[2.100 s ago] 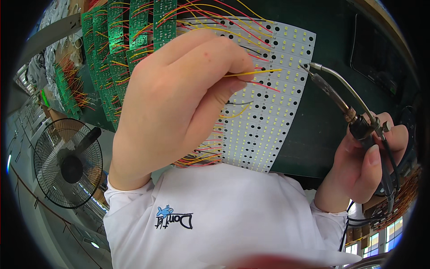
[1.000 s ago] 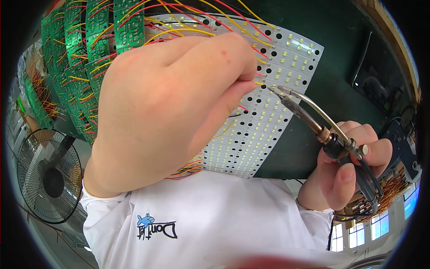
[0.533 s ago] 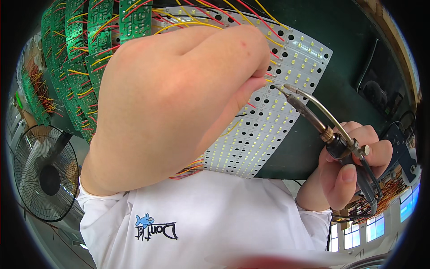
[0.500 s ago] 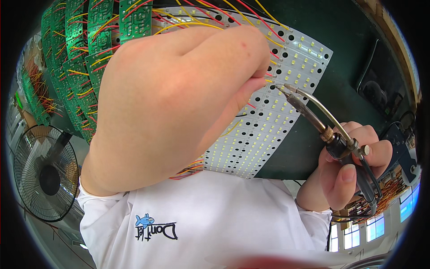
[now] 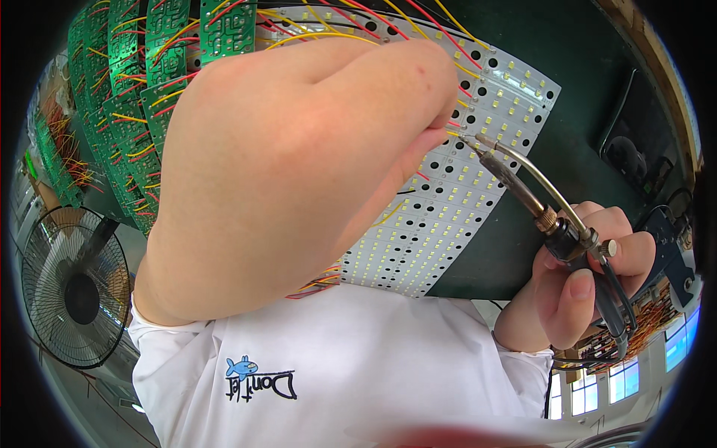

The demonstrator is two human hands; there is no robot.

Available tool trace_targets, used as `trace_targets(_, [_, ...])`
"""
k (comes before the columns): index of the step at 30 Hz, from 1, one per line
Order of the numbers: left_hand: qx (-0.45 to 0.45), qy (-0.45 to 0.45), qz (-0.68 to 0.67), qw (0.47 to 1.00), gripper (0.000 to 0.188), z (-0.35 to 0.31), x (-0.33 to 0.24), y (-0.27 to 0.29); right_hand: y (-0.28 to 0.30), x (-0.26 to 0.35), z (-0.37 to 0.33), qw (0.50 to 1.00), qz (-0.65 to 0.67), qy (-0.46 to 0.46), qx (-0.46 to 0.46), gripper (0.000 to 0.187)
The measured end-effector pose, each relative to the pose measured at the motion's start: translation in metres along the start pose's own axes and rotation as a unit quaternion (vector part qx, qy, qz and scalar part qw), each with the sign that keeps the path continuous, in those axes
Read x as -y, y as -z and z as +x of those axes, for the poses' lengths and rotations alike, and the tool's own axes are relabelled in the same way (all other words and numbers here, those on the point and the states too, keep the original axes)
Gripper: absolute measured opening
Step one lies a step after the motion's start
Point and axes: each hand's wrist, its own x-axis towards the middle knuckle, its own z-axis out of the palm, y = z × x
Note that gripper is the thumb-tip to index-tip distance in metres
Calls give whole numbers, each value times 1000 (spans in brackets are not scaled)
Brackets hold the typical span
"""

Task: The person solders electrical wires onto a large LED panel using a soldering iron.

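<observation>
My left hand (image 5: 314,149) reaches across the white LED boards (image 5: 418,246), its fingertips closed on a thin wire (image 5: 453,134) with a yellow end. Much of the wire is hidden behind that hand. Wrapped round the black handle of a soldering iron (image 5: 514,183) is my right hand (image 5: 556,306). A curved metal solder-feed tube (image 5: 539,173) runs alongside the iron. Both the iron's tip and the tube's end meet close to the wire's end at a pad on the boards; whether they touch it is too small to tell.
Green circuit boards (image 5: 166,52) with red and yellow wires stand in rows on the left. A dark green tabletop (image 5: 575,112) lies under the boards. A black phone-like slab (image 5: 635,142) sits at the right, a fan (image 5: 75,287) at the far left.
The LED boards have shifted slightly to the right, and my left hand has moved a little the same way. The soldering iron and right hand have hardly moved.
</observation>
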Motion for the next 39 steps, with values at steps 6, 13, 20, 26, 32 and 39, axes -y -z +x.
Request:
trace_targets(6, [14,14,-5,1000,15,-1,-2,0,-3,1,-6,998,50,-5,-46,26])
trace_targets(13, [121,-37,36,991,14,10,-5,13,-1,5,-6,996,73,-13,-54,24])
trace_targets(20, [79,-3,43,996,18,6,-7,5,-1,6,-5,997,57,-18,-48,23])
trace_targets(26, [15,-31,44,998,19,6,-2,1,3,4,0,999,35,-12,12,26])
trace_targets(32, [16,-39,48,998,18,4,0,2,2,5,0,999,-7,-21,30,26])
trace_targets(39, [-24,-5,-16,1000,18,3,2,-4,3,3,3,999,6,-10,41,26])
